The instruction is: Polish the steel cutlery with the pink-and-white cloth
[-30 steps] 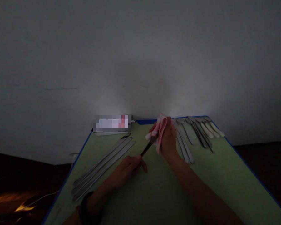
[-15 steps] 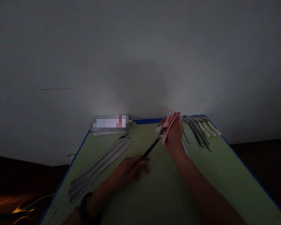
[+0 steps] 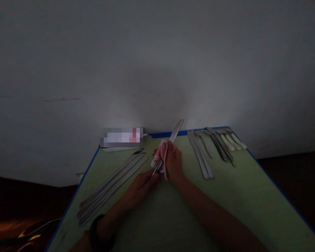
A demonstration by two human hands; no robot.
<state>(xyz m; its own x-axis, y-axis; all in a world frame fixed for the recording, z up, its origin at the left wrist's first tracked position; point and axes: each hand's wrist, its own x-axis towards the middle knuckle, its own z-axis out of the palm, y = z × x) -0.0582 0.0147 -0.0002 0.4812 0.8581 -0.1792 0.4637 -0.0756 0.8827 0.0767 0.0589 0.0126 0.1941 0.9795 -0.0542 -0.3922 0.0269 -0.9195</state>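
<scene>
Over the middle of the table, a table knife (image 3: 176, 131) points up and away from me, its blade showing beyond the cloth. My left hand (image 3: 145, 182) is closed around its handle end. My right hand (image 3: 174, 161) grips a pink cloth (image 3: 163, 154) folded around the knife, close in front of my left hand. The cloth and fingers hide the knife's middle. To the left lie three table knives (image 3: 115, 185) side by side at a slant. Right of my right hand rest more metal cutlery pieces (image 3: 199, 154), their handles toward me.
Farther right are dark-handled cutlery (image 3: 219, 147) and white-handled cutlery (image 3: 232, 141). A blurred-out box (image 3: 122, 138) stands at the back left. The green table (image 3: 252, 199) has a blue edge and meets a grey wall (image 3: 157, 70). A cable (image 3: 44, 224) hangs at lower left.
My right hand with the cloth has slid down the knife toward my left hand, uncovering the blade. Metal cutlery that my right arm covered now shows.
</scene>
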